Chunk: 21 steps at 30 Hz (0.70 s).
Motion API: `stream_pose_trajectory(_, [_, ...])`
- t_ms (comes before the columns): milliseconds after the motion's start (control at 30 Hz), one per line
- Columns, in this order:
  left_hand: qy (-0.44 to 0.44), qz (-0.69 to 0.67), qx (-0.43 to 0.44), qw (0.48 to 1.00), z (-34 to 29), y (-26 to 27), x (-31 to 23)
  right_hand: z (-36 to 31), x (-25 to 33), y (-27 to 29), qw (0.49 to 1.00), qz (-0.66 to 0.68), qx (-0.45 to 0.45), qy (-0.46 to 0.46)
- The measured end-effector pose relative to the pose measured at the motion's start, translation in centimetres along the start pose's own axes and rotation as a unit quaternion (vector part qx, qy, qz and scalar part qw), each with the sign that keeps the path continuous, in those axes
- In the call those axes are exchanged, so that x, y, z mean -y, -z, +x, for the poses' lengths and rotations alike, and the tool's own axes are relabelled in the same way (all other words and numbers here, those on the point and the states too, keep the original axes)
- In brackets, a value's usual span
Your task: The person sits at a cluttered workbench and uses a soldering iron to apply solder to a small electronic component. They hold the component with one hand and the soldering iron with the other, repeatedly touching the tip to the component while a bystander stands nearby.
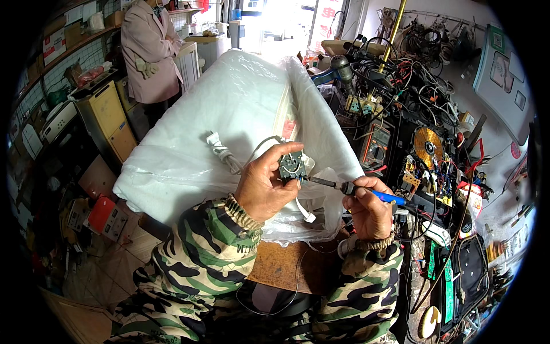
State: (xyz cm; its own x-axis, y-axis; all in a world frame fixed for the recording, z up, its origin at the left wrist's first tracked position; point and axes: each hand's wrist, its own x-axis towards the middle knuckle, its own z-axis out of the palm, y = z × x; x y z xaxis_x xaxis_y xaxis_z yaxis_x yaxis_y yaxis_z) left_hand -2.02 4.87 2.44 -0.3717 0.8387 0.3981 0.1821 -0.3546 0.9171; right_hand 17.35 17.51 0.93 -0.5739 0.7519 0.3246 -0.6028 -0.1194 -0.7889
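Two hands: left hand (264, 186) pinches a small dark square electrical component (292, 165) above the white plastic-wrapped bulky appliance (229, 114); right hand (369, 212) fingers are closed round a blue-handled soldering iron (355, 189), tip at the component's edge

Risk: hot tip may slip onto the left fingers (275, 157) or melt the wrap; the part is held unsupported

Containers: none seen with contents; cluttered surface (441, 189) carries wires and a yellow multimeter (375, 146)

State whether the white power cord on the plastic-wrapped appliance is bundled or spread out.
Bundled: the white power cord lies tied in a tight coil on the plastic wrap.
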Motion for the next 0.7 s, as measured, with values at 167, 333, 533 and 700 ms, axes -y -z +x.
stream_pose_trajectory(167, [-0.005,0.013,-0.012,1.000,-0.9,0.9,-1.0,0.3,-0.2,-0.9,1.000,0.015,0.024,-0.013])
stream_pose_trajectory(333, [-0.005,-0.012,0.005,1.000,-0.1,0.3,0.0,0.0,0.1,-0.2,1.000,0.009,0.005,-0.007])
stream_pose_trajectory(533, [-0.017,-0.008,0.006,1.000,-0.3,0.6,-0.3,0.2,-0.1,-0.3,1.000,0.018,0.015,-0.009])
stream_pose_trajectory(700, [-0.008,-0.008,0.008,1.000,-0.3,0.6,-0.4,0.1,0.1,-0.4,1.000,0.018,0.012,-0.009])
